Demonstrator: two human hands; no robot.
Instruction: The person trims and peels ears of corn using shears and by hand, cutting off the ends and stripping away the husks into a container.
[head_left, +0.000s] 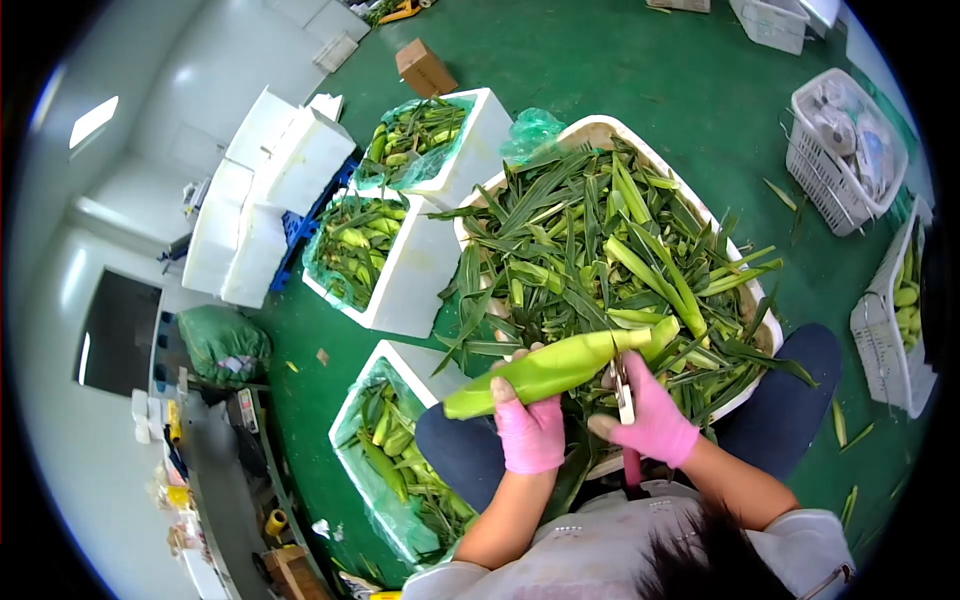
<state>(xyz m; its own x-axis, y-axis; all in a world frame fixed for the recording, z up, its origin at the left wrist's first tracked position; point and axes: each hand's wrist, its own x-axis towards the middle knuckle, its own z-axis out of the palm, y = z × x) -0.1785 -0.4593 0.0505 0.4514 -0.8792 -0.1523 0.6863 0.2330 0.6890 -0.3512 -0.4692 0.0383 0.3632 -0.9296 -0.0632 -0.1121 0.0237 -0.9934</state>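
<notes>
The left grip (532, 430), in a pink glove, was closed around an ear of corn (545, 375), thumb on the near face and fingertips showing over the upper edge. The right grip (655, 415) was closed on a pair of clippers (624, 392), whose metal end met the ear's far end; how wide the blades stood was hard to tell. The ear, in its green husk, lay across both grips, tilted up towards the right one. It looked solid, moderately heavy and stiff along its length, with a smooth husk that might slide or peel under a loose hold. The thick middle seemed the best place to take it, clear of the blades. Just beyond the grips stood a white tub (598, 125) heaped with leaves (560, 225); farther out, left of the left grip, were foam boxes (415, 270) of corn.
</notes>
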